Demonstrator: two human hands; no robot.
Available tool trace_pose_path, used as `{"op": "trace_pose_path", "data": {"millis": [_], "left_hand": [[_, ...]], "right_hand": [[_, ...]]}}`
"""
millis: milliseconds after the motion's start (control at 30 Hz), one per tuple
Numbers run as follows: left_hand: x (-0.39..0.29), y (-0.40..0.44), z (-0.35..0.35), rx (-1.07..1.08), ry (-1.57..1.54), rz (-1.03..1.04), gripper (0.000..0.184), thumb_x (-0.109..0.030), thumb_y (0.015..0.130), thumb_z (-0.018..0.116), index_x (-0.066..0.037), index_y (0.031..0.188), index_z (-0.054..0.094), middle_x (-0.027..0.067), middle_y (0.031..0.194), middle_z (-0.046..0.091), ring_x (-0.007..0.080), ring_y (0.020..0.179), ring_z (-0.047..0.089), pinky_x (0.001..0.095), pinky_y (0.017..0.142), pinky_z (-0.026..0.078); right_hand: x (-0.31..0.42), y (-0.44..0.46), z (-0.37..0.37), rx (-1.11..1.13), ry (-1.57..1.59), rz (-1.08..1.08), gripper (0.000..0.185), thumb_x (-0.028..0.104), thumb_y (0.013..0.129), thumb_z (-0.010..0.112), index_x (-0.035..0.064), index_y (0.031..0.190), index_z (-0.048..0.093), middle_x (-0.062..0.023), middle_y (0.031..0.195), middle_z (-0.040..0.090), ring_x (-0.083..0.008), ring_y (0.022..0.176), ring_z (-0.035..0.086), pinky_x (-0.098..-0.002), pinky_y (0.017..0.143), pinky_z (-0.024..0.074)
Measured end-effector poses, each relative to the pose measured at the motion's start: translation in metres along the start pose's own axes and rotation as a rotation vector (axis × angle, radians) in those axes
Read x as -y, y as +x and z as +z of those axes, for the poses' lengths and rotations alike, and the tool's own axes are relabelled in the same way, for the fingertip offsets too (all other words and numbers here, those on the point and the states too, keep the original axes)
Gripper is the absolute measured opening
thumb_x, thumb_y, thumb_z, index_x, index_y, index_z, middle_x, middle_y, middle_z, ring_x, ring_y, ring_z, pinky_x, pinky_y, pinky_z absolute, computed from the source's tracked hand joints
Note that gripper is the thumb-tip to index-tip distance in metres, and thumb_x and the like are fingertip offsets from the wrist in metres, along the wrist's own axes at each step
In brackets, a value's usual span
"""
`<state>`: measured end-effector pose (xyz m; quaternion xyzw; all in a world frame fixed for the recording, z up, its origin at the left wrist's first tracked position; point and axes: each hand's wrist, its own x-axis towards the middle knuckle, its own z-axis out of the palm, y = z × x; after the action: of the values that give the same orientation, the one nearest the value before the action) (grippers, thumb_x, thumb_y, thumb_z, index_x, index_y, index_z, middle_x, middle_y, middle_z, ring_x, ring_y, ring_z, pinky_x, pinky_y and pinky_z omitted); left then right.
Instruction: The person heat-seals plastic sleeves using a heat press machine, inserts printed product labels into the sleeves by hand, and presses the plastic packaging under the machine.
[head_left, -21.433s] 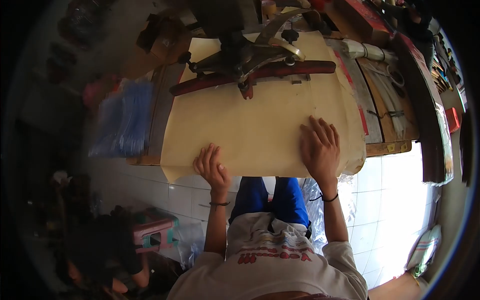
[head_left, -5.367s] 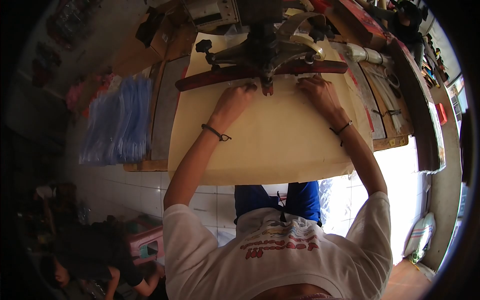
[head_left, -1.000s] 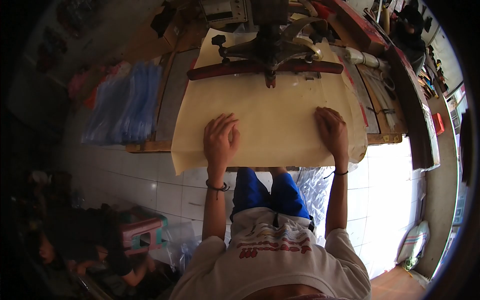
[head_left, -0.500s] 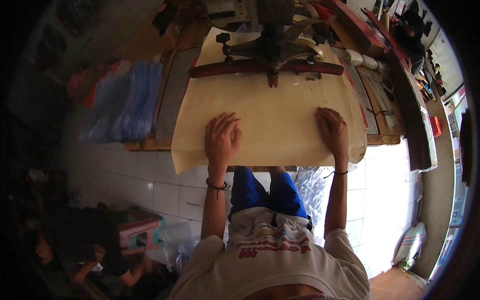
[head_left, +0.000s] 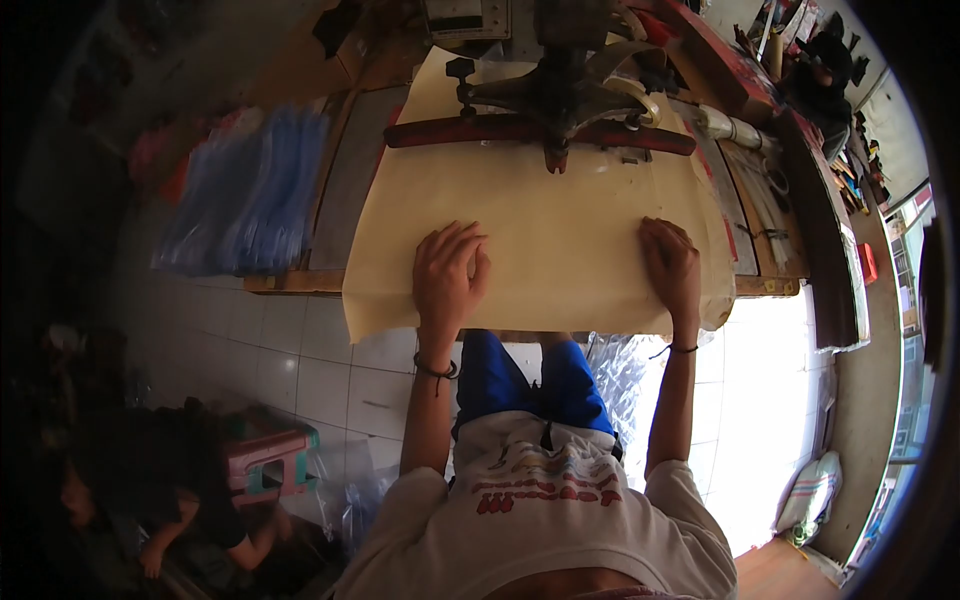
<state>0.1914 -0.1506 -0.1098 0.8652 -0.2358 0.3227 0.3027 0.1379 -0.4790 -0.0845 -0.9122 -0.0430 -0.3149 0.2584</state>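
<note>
A large tan sheet (head_left: 560, 240) lies over the wooden table, its near edge overhanging. My left hand (head_left: 448, 275) rests palm down on the sheet's left part, fingers spread a little, holding nothing. On the right part of the sheet lies my right hand (head_left: 672, 262), its fingers bent and pressed together; whatever may be under them is hidden. Beyond both hands, a machine head with a long dark red bar (head_left: 460, 131) stands over the sheet. Small clear pieces show near the bar, too small to make out.
Bluish plastic sleeves (head_left: 255, 195) are stacked at the table's left. Scissors (head_left: 776, 180) and a clear roll (head_left: 735, 127) lie at the right, beside a long box (head_left: 825, 230). Another person (head_left: 160, 480) sits low at the left, near a pink and green stool (head_left: 272, 462).
Earlier both my hands were up at the red bar; they are now back on the near part of the sheet. Over the last second they have stayed almost still while the view shifted slightly.
</note>
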Motion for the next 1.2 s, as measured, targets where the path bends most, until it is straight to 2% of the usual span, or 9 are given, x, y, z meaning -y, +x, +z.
{"op": "trace_pose_path", "data": {"millis": [700,1200], "left_hand": [[0.0023,-0.0015,0.0007,-0.008,-0.019,0.001,0.013,-0.009,0.087,0.065,-0.008,0.096,0.073,0.0041,0.109,0.074,0.0279,0.110,0.066,0.0416,0.098,0.047],[-0.0006,-0.0011,-0.0007,-0.013,-0.009,0.002,0.012,-0.009,0.087,0.065,-0.008,0.096,0.073,0.0046,0.108,0.074,0.0273,0.110,0.066,0.0415,0.097,0.048]], "right_hand": [[-0.0001,-0.0007,0.0026,-0.015,-0.010,0.018,0.016,0.005,0.089,0.067,-0.0014,0.102,0.072,-0.0174,0.103,0.073,-0.0339,0.101,0.069,-0.0409,0.089,0.0542],[0.0017,-0.0014,-0.0012,0.017,-0.009,0.034,0.018,0.008,0.092,0.066,-0.0005,0.106,0.072,-0.0160,0.107,0.074,-0.0328,0.106,0.069,-0.0399,0.092,0.0542]]}}
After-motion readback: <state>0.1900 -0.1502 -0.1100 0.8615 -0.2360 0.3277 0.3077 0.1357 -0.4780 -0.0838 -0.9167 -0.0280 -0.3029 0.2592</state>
